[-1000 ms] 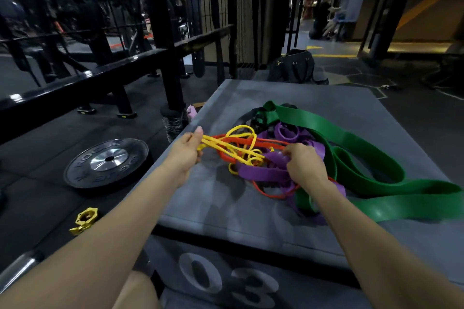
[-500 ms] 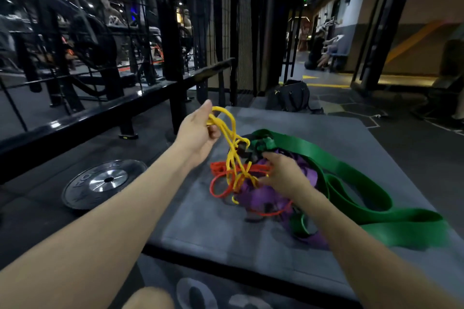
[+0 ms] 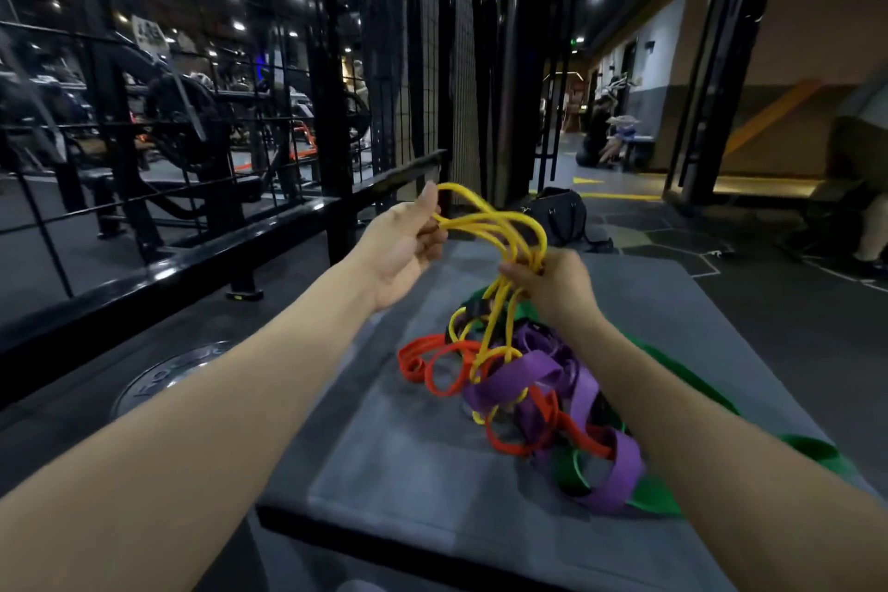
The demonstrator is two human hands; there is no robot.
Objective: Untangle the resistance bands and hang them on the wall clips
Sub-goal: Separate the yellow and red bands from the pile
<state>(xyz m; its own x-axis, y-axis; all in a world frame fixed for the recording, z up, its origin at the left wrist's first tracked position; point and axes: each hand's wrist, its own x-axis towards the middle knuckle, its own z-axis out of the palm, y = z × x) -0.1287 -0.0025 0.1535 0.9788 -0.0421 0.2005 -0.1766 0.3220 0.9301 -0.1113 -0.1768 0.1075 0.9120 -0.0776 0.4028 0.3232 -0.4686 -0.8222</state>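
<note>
- I see both hands raised above the grey plyo box, each gripping the yellow resistance band.
- My left hand has its fingers curled round one end of the yellow loops, thumb up, holding them high and to the left.
- My right hand pinches the same yellow strands where they bunch together, fingers closed on them, just right of the left hand.
- From the right hand the yellow band drops down into the tangle on the box top, threading through the orange band and the purple band.
- The orange band lies in coils on the left of the pile; another orange loop shows lower down beneath the purple one.
- The wide green band runs out from under my right forearm towards the box's right edge, and a loop of it lies at the near side of the pile.
- The tangle rests on the box top, nearer its right half.
- On the floor to the left lies a weight plate, partly hidden by my left forearm.
- Beyond the box stands a black handbag, beside a black mesh cage wall.
</note>
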